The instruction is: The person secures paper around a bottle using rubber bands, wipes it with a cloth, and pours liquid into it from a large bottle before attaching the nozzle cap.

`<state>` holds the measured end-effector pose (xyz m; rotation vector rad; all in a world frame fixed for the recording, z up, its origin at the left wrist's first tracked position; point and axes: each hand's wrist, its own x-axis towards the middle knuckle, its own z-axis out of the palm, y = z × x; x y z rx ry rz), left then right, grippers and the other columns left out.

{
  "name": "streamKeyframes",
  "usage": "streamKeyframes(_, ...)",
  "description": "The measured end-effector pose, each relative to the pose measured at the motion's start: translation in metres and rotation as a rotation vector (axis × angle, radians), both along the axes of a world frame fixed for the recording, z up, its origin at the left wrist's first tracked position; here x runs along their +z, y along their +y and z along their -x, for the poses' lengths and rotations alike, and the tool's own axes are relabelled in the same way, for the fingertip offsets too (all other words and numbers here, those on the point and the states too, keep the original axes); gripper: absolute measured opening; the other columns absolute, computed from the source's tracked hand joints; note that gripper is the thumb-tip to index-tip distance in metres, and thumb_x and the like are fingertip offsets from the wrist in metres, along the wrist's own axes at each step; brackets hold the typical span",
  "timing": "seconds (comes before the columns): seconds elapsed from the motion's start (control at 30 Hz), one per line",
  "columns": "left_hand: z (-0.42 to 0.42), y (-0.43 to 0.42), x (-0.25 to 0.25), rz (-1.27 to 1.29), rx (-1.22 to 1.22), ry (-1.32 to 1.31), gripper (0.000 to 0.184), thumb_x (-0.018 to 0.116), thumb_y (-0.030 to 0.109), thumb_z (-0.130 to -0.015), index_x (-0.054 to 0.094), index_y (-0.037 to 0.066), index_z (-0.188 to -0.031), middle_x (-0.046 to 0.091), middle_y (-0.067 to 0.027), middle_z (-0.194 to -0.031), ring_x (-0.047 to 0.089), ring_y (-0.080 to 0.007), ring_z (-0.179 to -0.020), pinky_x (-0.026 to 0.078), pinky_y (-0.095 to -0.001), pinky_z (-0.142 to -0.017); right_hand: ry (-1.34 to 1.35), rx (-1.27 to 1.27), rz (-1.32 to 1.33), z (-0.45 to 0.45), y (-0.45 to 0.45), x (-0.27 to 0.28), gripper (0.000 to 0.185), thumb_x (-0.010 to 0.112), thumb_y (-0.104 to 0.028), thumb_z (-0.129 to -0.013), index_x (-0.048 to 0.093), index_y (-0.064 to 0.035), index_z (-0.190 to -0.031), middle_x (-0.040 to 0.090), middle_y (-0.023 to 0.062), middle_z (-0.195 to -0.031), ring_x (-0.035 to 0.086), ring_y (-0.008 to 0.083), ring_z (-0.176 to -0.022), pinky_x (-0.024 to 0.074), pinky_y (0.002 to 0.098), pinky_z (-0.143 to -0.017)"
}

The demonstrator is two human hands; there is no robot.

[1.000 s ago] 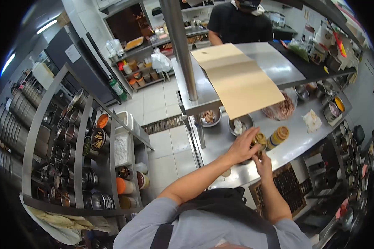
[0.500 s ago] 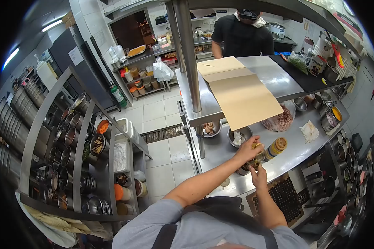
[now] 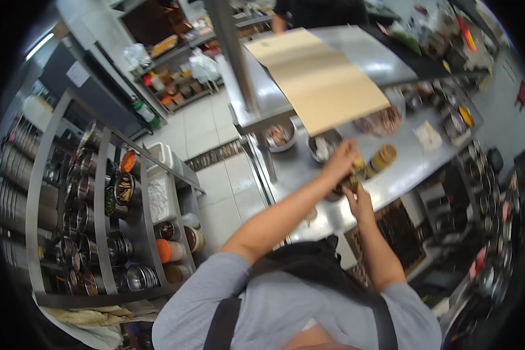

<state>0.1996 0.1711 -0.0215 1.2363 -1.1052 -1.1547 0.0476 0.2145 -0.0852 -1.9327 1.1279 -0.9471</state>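
My left hand [image 3: 343, 160] is closed at the upper end of a small glass jar [image 3: 357, 173] with yellow at its top. Lower down, my right hand [image 3: 359, 202] grips the same jar from the near side. Motion blur and my fingers hide its contents and whether its lid is on. Just right of it stands a bottle with a yellow and blue label [image 3: 382, 158]. Behind my left hand, a metal bowl [image 3: 317, 153] holds white pieces. A dark, partly hidden container [image 3: 334, 195] is under the hands, at the counter's near edge.
A steel shelf with a large sheet of brown paper [image 3: 326, 81] overhangs the counter [image 3: 309, 192]. Another bowl holds pale pieces [image 3: 279, 135]. A bag of minced-looking food [image 3: 382, 119] and a white cloth [image 3: 429, 136] lie behind. A metal rack [image 3: 106, 216] stands left. Another person [image 3: 326, 11] is opposite.
My view has shifted and blurred, so the counter and hands appear higher and slightly left. Both hands keep their hold on the jar.
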Motion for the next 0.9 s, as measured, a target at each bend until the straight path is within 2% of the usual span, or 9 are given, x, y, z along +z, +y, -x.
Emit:
streamKeyframes(0.07,-0.009,0.021,0.015,0.0,-0.021,0.102,0.045,0.056,0.032,-0.096,0.05,0.006,-0.132,0.053,-0.0076,-0.134,0.048,-0.0187,-0.124,0.036,-0.0324,-0.106,0.028,-0.014,-0.073,0.001,0.001,0.005,0.035,0.067,-0.023,-0.091,0.06,-0.001,-0.117,0.071,0.0198,-0.099,0.068,0.0342,-0.097,0.0514,0.0393,-0.084)
streamKeyframes(0.2,-0.057,0.066,-0.021,0.003,0.04,-0.002,0.052,0.059,0.036,-0.094,0.052,0.006,-0.135,0.058,-0.0111,-0.129,0.053,-0.0209,-0.12,0.041,-0.0339,-0.1,-0.08,-0.102,-0.138,0.021,0.018,0.011,0.046,0.073,-0.026,-0.086,0.059,0.0004,-0.121,0.067,0.018,-0.11,0.065,0.0277,-0.1,0.0518,0.0359,-0.084)
streamKeyframes(0.27,-0.081,0.092,-0.049,-0.338,0.022,-0.423,0.065,0.068,0.038,-0.085,0.049,0.001,-0.135,0.056,-0.022,-0.13,0.054,-0.0287,-0.123,0.044,-0.0382,-0.102,-0.186,-0.191,-0.136,0.044,0.025,-0.003,0.044,0.074,-0.025,-0.086,0.06,0.001,-0.119,0.068,0.0183,-0.109,0.066,0.0265,-0.1,0.0523,0.0355,-0.084)
streamKeyframes(0.3,-0.087,0.101,-0.071,-0.348,0.01,-0.427,0.065,0.068,0.038,-0.085,0.049,0.001,-0.135,0.056,-0.022,-0.13,0.054,-0.0287,-0.123,0.044,-0.0382,-0.102,-0.105,-0.25,-0.199,0.058,0.029,-0.013,0.042,0.074,-0.024,-0.086,0.062,0.0011,-0.117,0.069,0.0192,-0.107,0.067,0.0268,-0.099,0.0526,0.0357,-0.083)
streamKeyframes(0.37,-0.092,0.123,-0.115,-0.292,-0.274,-0.905,0.072,0.072,0.038,-0.078,0.048,0.001,-0.135,0.056,-0.0243,-0.127,0.056,-0.0347,-0.117,0.049,-0.0426,-0.096,0.112,-0.337,-0.272,0.088,0.04,-0.036,0.038,0.072,-0.027,-0.085,0.066,0.0004,-0.111,0.071,0.0202,-0.098,0.07,0.03,-0.093,0.0534,0.0368,-0.081)
streamKeyframes(0.47,-0.06,0.144,-0.102,-0.225,-0.348,-1.136,0.073,0.071,0.037,-0.077,0.047,0.0,-0.135,0.056,-0.0241,-0.124,0.057,-0.0404,-0.112,0.05,-0.0471,-0.092,0.417,-0.286,-0.475,0.113,0.07,-0.071,0.037,0.072,-0.03,-0.084,0.068,-0.0005,-0.106,0.071,0.02,-0.092,0.07,0.0328,-0.09,0.0534,0.0393,-0.08)
streamKeyframes(0.73,-0.023,0.118,-0.113,-0.491,-0.339,-1.251,0.058,0.062,0.026,-0.08,0.049,-0.005,-0.127,0.054,-0.029,-0.12,0.061,-0.0432,-0.102,0.052,-0.0474,-0.089,0.389,-0.138,-0.502,0.114,0.089,-0.073,0.032,0.072,-0.031,-0.083,0.069,-0.0025,-0.097,0.071,0.017,-0.089,0.068,0.0347,-0.087,0.0528,0.0408,-0.079)
streamKeyframes(0.87,-0.027,0.12,-0.122,-0.437,-0.317,-1.291,0.055,0.062,0.027,-0.079,0.052,-0.005,-0.123,0.057,-0.0293,-0.115,0.062,-0.0447,-0.099,0.052,-0.0467,-0.088,0.172,-0.235,-0.358,0.121,0.046,-0.07,0.042,0.074,-0.031,-0.083,0.065,0.0024,-0.107,0.069,0.0176,-0.093,0.067,0.0326,-0.084,0.0524,0.0397,-0.08)
streamKeyframes(0.9,-0.029,0.123,-0.121,-0.392,-0.297,-1.272,0.055,0.063,0.027,-0.078,0.053,-0.004,-0.122,0.058,-0.0285,-0.113,0.062,-0.0438,-0.099,0.052,-0.0465,-0.088,0.173,-0.205,-0.311,0.125,0.029,-0.058,0.057,0.077,-0.032,-0.08,0.059,0.0035,-0.121,0.066,0.0194,-0.103,0.066,0.0312,-0.095,0.0517,0.0394,-0.084)
